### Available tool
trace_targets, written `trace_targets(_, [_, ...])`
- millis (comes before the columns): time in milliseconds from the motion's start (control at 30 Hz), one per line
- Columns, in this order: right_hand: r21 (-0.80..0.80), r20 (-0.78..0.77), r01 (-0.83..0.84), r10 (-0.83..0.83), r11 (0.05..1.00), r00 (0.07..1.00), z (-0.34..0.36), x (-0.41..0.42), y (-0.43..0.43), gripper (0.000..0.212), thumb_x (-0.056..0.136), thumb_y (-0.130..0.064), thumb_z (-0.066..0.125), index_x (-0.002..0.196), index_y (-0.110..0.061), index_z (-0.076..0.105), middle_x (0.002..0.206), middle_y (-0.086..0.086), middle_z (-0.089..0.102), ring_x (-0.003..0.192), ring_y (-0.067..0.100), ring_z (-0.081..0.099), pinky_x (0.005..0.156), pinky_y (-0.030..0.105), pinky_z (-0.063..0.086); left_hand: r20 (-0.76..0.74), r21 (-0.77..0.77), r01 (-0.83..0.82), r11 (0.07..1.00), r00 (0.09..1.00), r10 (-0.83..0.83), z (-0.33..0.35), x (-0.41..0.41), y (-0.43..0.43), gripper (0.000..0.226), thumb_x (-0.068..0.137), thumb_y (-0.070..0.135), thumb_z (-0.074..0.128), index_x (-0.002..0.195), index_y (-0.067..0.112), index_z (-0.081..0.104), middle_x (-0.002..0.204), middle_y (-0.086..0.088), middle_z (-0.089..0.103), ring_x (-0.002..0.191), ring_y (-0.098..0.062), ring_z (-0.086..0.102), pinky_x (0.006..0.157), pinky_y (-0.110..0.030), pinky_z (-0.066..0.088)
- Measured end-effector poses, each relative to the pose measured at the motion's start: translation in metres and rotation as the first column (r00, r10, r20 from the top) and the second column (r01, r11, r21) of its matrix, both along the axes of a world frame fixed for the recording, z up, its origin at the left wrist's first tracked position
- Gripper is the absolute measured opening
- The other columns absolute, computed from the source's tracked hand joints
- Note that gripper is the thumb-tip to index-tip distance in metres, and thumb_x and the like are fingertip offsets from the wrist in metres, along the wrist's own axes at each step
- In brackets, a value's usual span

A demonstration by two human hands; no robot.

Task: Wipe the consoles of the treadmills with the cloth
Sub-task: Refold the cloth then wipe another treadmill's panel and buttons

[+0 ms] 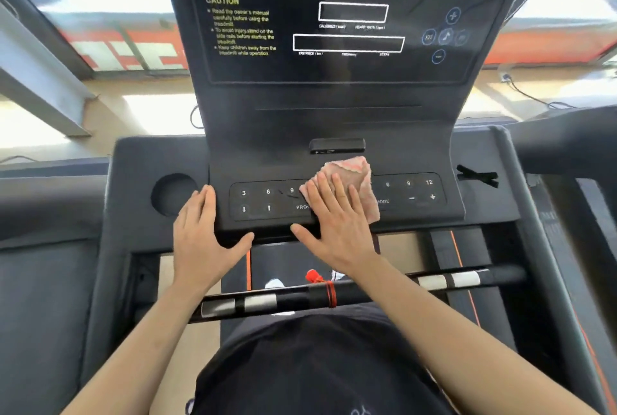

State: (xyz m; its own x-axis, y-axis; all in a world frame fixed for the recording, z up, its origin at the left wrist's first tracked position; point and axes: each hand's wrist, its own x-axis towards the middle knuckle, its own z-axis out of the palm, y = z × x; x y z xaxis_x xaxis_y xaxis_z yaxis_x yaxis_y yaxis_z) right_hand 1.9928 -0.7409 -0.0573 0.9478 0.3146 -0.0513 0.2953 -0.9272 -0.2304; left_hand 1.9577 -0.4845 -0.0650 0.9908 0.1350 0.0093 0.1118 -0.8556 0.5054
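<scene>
Fingers [338, 192] of the right hand [334, 221] lie straight and flat on the pink cloth [355, 172], pressing it onto the middle of the treadmill's button panel [267, 201]; the cloth spreads beyond and right of them. Fingers of the left hand [203, 234] rest released, grasping nothing, at the panel's left edge, the round cup holder [173, 194] just left of them.

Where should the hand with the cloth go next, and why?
Probably slide the right hand and cloth right along the button panel: the cloth covers only the middle, the keys 6, 9, 12 beside it lie uncovered, and the left hand rests by the left edge.
</scene>
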Motion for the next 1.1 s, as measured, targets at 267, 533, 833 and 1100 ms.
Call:
trace_targets(267, [-0.027, -0.049, -0.271, 0.269, 0.962, 0.962, 0.003, -0.003, 0.073, 0.089, 0.096, -0.072, 0.031, 0.164, -0.018, 0.014, 0.172, 0.006, 0.001, 0.159, 0.026, -0.009, 0.129, 0.051, 0.001, 0.047, 0.048, 0.100, 0.994, 0.994, -0.103, -0.004, -0.029, 0.029, 0.092, 0.082, 0.057, 0.057, 0.153, 0.001, 0.042, 0.158, -0.012, 0.047, 0.152, -0.032, 0.034, 0.121, -0.054, 0.034])
trace_targets(533, [-0.026, -0.007, -0.621, 0.621, 0.783, 0.784, -0.003, -0.008, 0.123, 0.075, 0.099, -0.065, 0.037, 0.162, -0.027, 0.024, 0.172, 0.001, 0.014, 0.159, 0.028, 0.003, 0.128, 0.053, 0.005, 0.121, -0.014, -0.030, 0.999, 0.992, 0.031, 0.000, -0.068, 0.055, 0.074, 0.083, 0.039, 0.055, 0.148, 0.004, 0.051, 0.152, -0.009, 0.054, 0.149, -0.028, 0.039, 0.121, -0.052, 0.035])
trace_targets(833, [0.313, 0.301, -0.314, 0.220, 0.896, 0.928, 0.007, -0.043, 0.023, 0.036, 0.089, -0.024, 0.070, 0.122, -0.011, 0.072, 0.136, 0.004, 0.065, 0.128, 0.029, 0.057, 0.106, 0.046, 0.043, 0.233, 0.217, 0.259, 0.941, 0.923, -0.307, 0.003, -0.023, 0.020, 0.062, 0.098, 0.039, 0.057, 0.155, 0.018, 0.045, 0.166, -0.010, 0.035, 0.154, -0.033, 0.029, 0.122, -0.055, 0.029])
trace_targets(1100, [0.165, 0.115, 0.313, -0.334, 0.935, 0.936, -0.014, -0.094, -0.098, 0.045, 0.089, -0.043, 0.054, 0.117, -0.013, 0.072, 0.119, 0.004, 0.070, 0.109, 0.032, 0.061, 0.091, 0.044, 0.045, 0.028, 0.421, 0.190, 0.887, 0.975, -0.222, -0.010, 0.003, -0.024, 0.062, 0.108, 0.052, 0.026, 0.164, 0.026, 0.021, 0.172, -0.015, 0.012, 0.157, -0.043, 0.014, 0.126, -0.058, 0.016])
